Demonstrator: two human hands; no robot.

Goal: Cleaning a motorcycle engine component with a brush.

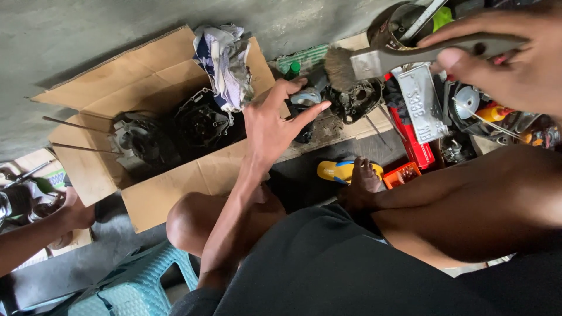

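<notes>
Right hand (515, 55) is clamped on the grey handle of a worn flat paintbrush (404, 58), bristles pointing left and hanging just above a dark greasy engine part (357, 99) that sits on the edge of the flattened brown cardboard sheet (152, 76). Left hand (275, 120) is spread, fingers apart, holding nothing, fingertips reaching toward a small grey-blue metal part (307, 96) just beside that engine part; cannot tell if it actually touches. Risks as I see them: the brush is held far back on the handle, so the bristle end could wander and flick grime onto the open hand or the crumpled white-and-blue rag (225, 64) nearby. The engine part sits close to the cardboard edge with nothing steadying it; a hard scrub stroke could shove it off toward the bare foot on the yellow sandal (342, 171) directly below. Loose thin metal rods (380, 126) lie beside it and could roll underfoot. Clutter on the right is dense: an embossed metal plate (421, 102), a red box (413, 146), small tools, all near the brush elbow, easy to knock. Two more dark engine casings (170, 134) rest on the cardboard, well apart from the work. Another person's hand (73, 210) works at far left, clear of this.
</notes>
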